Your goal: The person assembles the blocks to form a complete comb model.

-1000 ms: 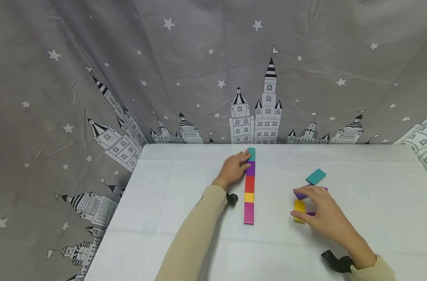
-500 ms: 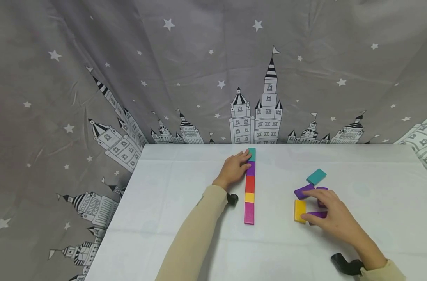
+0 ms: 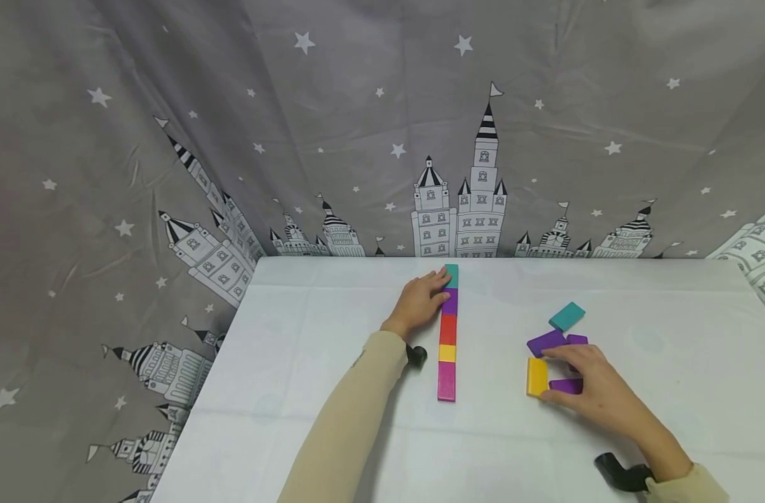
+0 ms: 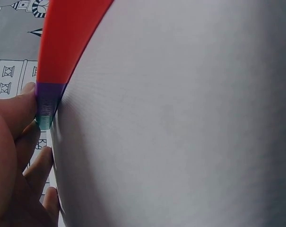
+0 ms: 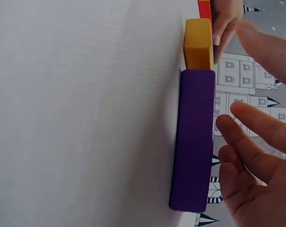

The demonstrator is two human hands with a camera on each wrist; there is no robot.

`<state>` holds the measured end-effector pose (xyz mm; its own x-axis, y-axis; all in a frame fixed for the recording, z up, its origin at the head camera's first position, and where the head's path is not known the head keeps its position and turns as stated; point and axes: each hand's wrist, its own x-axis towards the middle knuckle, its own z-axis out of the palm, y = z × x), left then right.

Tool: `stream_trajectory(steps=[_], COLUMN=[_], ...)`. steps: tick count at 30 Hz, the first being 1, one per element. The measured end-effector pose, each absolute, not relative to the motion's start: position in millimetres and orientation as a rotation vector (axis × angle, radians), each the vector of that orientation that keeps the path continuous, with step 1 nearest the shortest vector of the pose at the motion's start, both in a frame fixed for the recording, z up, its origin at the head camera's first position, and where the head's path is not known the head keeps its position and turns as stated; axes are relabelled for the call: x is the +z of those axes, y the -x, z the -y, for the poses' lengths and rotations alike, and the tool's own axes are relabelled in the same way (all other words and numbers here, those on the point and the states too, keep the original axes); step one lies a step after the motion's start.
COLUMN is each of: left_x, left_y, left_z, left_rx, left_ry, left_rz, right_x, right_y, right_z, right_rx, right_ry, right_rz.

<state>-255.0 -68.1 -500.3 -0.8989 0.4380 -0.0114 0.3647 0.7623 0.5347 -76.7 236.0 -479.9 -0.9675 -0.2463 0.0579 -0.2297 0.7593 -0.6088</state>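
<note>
A straight row of flat blocks runs away from the person: a pink block (image 3: 446, 382) nearest, then a yellow block (image 3: 447, 353), a red block (image 3: 448, 330), a purple block (image 3: 450, 304) and a teal block (image 3: 453, 277). At the row's far end my left hand (image 3: 418, 302) touches the left side, fingertips on the teal block, thumb at the purple one. Over loose blocks on the right hovers my right hand (image 3: 599, 391), thumb and fingers apart. Below it lie a loose yellow block (image 3: 536, 377) and a loose purple block (image 5: 195, 142), partly hidden in the head view.
Two more loose purple blocks lie just beyond, one angled (image 3: 544, 342) and one (image 3: 577, 339) partly behind the right hand. Farther back is a loose teal block (image 3: 567, 316). A grey castle-print curtain (image 3: 357, 126) rises behind the white table (image 3: 307, 314).
My right hand has shifted to the right, from over the loose yellow block to above the purple block beside it. The left hand and the blocks stay where they were.
</note>
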Motion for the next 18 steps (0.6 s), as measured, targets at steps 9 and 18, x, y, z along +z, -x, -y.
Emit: stream_trajectory(steps=[9, 18], left_x=[-499.5, -501.8], left_y=[256.0, 256.3], left_z=[69.1, 68.1], left_rx=[0.817, 0.808], left_ry=[-0.646, -0.639], left_rz=[-2.823, -2.823], right_x=[-482.5, -483.2], right_y=[79.9, 80.0], right_z=[-231.0, -227.3], right_rx=[-0.925, -0.831], right_ry=[0.399, 0.386], right_rz=[-2.895, -2.910])
